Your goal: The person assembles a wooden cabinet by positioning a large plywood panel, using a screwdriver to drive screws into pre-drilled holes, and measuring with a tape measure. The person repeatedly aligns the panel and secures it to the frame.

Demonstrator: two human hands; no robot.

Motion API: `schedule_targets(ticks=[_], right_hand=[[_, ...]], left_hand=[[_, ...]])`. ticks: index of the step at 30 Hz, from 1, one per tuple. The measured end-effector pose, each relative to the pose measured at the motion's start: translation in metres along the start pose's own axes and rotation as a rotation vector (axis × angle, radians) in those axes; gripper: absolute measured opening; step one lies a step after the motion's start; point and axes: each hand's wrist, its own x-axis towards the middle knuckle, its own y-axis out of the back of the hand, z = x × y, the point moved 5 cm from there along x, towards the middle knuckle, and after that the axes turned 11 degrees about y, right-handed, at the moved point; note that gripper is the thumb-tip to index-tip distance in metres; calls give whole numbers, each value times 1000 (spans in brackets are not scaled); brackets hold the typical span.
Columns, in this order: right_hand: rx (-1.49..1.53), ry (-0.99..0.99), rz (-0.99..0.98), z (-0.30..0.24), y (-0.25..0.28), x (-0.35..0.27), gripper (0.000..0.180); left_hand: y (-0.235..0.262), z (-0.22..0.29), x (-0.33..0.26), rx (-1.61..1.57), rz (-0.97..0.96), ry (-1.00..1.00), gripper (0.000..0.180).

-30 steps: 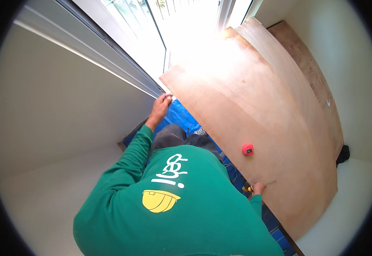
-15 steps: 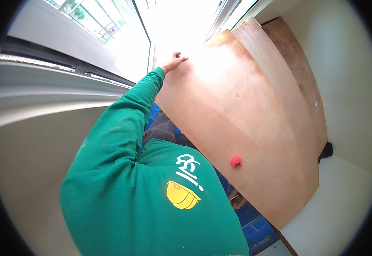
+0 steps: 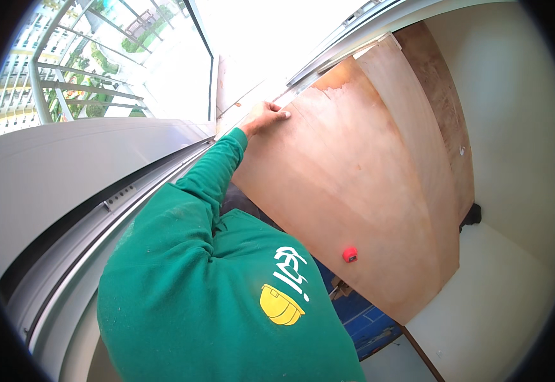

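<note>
My left hand [image 3: 266,117], its arm in a green sleeve, reaches to the far left edge of a large light-brown plywood sheet [image 3: 347,178]. The fingers curl at that edge with the thumb on the sheet's face, closed on it. The fingertips are partly hidden. On the sheet's near part lies a small red tape measure [image 3: 351,255], apart from the hand. A darker stain marks the sheet's far corner. My right hand is out of view.
More boards [image 3: 440,89] stand behind the sheet by the pale wall [image 3: 513,127]. At left is a window frame [image 3: 99,143], with a balcony railing [image 3: 93,86] outside. Blue material [image 3: 370,318] and a dark object [image 3: 472,215] show near the sheet's edges.
My left hand, raised with fingers apart over the sheet, has come down and closed at its edge. The view has shifted, showing more of the window and railing.
</note>
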Motion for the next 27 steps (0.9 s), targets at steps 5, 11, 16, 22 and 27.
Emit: schedule_targets(ticks=[5,11,16,22,27], right_hand=[[-30,64,19,-65,-4,-6,18],[12,91,134,-167,13,-20,18],[-80,97,120,-241,37,-12,19],[-131,138,113,-288,41,-12,22],[-242,180,78,-309,41,-19,21]], left_hand=[[-7,4,-17,-60,9,34,53],[-1,3,-24,-63,-19,104,50],[3,3,-28,-128,-129,186,51],[-10,12,-14,-116,-150,115,51],[-21,4,6,-197,-181,123,46]])
